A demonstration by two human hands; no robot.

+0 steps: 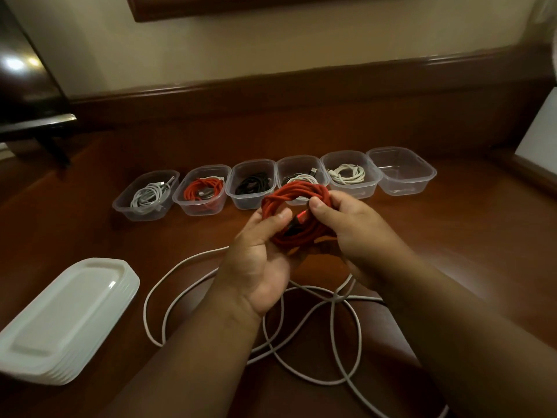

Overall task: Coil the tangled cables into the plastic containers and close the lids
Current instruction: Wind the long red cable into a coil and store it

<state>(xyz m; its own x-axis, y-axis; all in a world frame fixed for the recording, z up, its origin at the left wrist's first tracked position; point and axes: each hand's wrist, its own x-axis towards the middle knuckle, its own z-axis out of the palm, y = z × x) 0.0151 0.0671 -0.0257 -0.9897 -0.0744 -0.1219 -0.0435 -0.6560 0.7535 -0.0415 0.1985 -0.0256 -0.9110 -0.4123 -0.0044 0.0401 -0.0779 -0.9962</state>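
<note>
A coiled red cable (297,197) is held in the air over the wooden table, in front of a row of clear plastic containers. My left hand (259,260) grips the coil's left side, thumb on top. My right hand (349,224) holds its right side, thumb pressing near the red plug end at the coil's middle. Five containers hold coiled cables: white (147,196), red (203,190), black (251,184), a mixed white and dark one (301,173) partly hidden by the coil, and white (348,173). The far right container (402,173) is empty. A loose white cable (301,324) sprawls under my forearms.
A stack of white lids (66,318) lies at the near left of the table (90,236). A dark monitor stand (36,122) sits at the far left. A white object (539,131) leans at the right edge. A wooden ledge runs along the wall behind.
</note>
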